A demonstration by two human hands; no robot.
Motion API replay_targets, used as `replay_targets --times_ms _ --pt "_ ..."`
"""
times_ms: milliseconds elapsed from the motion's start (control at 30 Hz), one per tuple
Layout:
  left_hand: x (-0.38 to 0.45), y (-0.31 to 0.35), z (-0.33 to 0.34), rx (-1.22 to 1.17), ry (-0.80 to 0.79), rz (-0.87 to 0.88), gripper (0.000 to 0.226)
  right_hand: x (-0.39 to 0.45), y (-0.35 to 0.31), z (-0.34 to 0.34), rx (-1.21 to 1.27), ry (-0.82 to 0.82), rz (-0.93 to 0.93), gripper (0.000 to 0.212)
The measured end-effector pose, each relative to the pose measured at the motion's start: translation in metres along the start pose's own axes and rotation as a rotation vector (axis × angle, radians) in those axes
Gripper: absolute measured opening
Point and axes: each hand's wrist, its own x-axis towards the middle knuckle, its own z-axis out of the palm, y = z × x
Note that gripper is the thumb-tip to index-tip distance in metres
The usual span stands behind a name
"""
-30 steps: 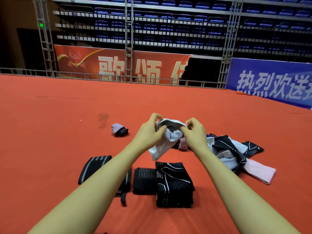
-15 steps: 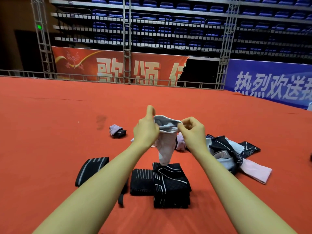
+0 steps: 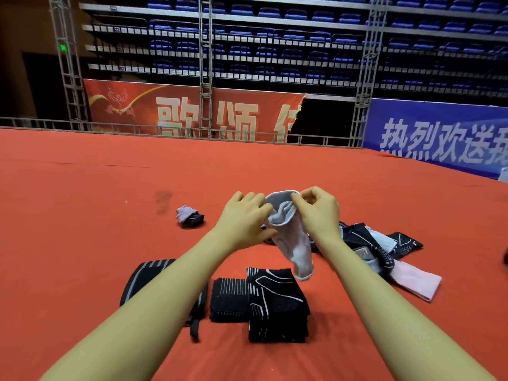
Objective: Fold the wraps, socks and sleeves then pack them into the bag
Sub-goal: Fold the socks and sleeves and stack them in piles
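**Item in hand: one white sock, held aloft by the cuff**

Left hand (image 3: 244, 220): we have its fingers against the near side of the sock's opening, thumb below; it appears to be pinching the cloth, though the contact is partly hidden.

Right hand (image 3: 319, 213): curled fingers pinch the far side of the cuff rim.

White sock (image 3: 294, 243): it hangs between our hands above the red carpet (image 3: 82, 215), cuff spread open at the top, toe drooping toward the folded stack. We judge it light, limp and soft, with a stretchy cuff. It will not hold a shape unless laid flat. Best taken at the ribbed cuff, where the knit is thickest, and at the toe for folding in half.

Folded black stack (image 3: 277, 306): lies below the sock, with a striped black piece (image 3: 229, 302) touching its left side and a black wrap (image 3: 140, 281) further left.

Unfolded pile (image 3: 384, 243): black-and-white and pink pieces, to the right, still loose.

Small rolled bundle (image 3: 189, 215): well apart, on the left.

Bag: not seen by us.
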Motion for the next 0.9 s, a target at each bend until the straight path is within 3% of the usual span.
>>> replay_targets --times_ms 267,400,500,567,700,900 --pt "-0.011 0.025 0.013 -0.209 0.040 -0.104 0.026 -0.002 0.007 -0.001 -0.023 -0.026 -0.052 0.021" --pt "-0.020 0.034 0.013 -0.410 0.054 -0.356 0.024 -0.009 0.017 -0.001 0.020 -0.141 -0.108 0.014" --pt "-0.030 0.036 0.021 -0.435 0.036 -0.538 0.018 -0.020 0.029 0.001 0.044 -0.255 -0.115 0.014" --pt "-0.037 0.036 0.028 -0.411 -0.009 -0.626 0.018 -0.030 0.043 0.005 -0.083 -0.351 -0.140 0.006" --pt "-0.049 0.035 0.038 -0.465 -0.068 -0.701 0.021 -0.047 0.071 0.010 -0.556 -0.521 -0.178 0.035" --pt "-0.049 0.031 0.038 -0.538 -0.062 -0.793 0.020 -0.042 0.084 0.006 -1.003 -0.511 -0.493 0.055"
